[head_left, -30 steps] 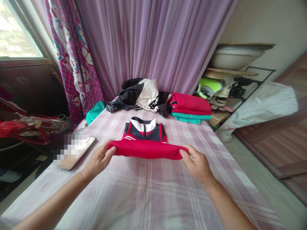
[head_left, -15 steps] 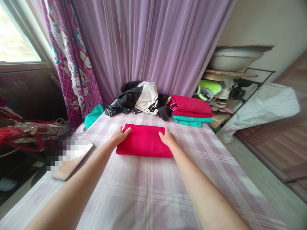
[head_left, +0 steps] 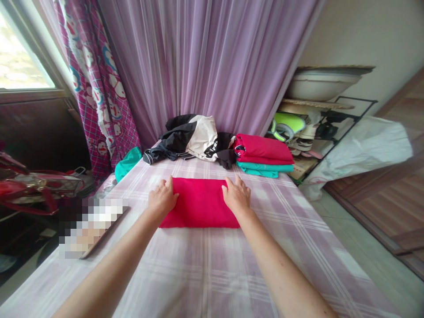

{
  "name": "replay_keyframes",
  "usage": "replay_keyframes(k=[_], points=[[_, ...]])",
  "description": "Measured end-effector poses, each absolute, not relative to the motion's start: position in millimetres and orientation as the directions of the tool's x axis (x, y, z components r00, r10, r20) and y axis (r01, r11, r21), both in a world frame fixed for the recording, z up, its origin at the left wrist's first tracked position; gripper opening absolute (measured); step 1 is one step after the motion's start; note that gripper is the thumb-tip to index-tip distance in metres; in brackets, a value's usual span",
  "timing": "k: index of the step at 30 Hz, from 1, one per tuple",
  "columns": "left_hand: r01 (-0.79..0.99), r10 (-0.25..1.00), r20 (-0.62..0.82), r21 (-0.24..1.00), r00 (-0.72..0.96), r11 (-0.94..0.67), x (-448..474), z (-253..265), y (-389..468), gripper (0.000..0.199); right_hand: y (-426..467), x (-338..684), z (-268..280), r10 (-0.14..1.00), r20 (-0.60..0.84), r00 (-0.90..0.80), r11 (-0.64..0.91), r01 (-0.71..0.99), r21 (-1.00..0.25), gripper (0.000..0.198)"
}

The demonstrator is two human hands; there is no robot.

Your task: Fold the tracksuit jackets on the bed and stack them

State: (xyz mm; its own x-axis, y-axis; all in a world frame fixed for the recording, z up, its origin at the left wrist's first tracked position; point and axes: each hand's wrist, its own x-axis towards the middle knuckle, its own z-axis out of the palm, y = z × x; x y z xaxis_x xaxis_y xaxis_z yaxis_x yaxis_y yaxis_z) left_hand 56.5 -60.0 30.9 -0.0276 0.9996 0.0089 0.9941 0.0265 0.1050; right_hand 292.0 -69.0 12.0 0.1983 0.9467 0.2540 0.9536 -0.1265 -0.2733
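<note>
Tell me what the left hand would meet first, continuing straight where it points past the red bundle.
Past the red bundle, the left hand would probably first meet the crumpled black-and-white garment, though depth is unclear.

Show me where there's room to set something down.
Free: checked cloth nearer than the red garment, between the forearms, and a patch bordered by the right hand, folded stack and cloth's right edge. Crowded: the far end, holding that stack and black-and-white clothes.
</note>
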Motion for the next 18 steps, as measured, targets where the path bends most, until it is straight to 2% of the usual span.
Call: replay_keyframes(k=[3,5,8,11,14,18], points=[[0.987,0.979,0.143,0.052,0.142,-0.151,86.7,40.7,-57.8,0.056,-58.7,263.3,25.9,0.886,0.450,0.109,0.061,0.936,-0.346,0.049],[0.969,0.966,0.124,0.067,0.227,-0.237,106.4,31.2,-53.9,0.052,-50.5,240.0,24.1,0.886,0.461,0.054,0.150,0.906,-0.395,0.050],[0.964,0.973,0.022,0.135,0.229,-0.230,121.6,2.5,-47.3,0.054,-42.8,219.4,5.5,0.968,0.250,0.031,0.081,0.901,-0.427,0.050],[0.965,0.981,0.040,0.177,0.187,-0.191,120.3,-20.9,-42.0,0.053,-41.6,223.9,-15.3,0.998,0.041,0.045,-0.026,0.925,-0.379,0.052],[0.963,0.978,0.105,0.187,0.178,-0.195,115.3,-28.4,-39.4,0.052,-43.7,237.8,-23.5,0.999,-0.006,0.042,-0.041,0.932,-0.359,0.055],[0.972,0.981,0.127,0.164,0.146,-0.166,108.9,-27.3,-40.1,0.055,-48.4,248.5,-24.9,0.998,0.024,0.059,-0.047,0.937,-0.345,0.056]])
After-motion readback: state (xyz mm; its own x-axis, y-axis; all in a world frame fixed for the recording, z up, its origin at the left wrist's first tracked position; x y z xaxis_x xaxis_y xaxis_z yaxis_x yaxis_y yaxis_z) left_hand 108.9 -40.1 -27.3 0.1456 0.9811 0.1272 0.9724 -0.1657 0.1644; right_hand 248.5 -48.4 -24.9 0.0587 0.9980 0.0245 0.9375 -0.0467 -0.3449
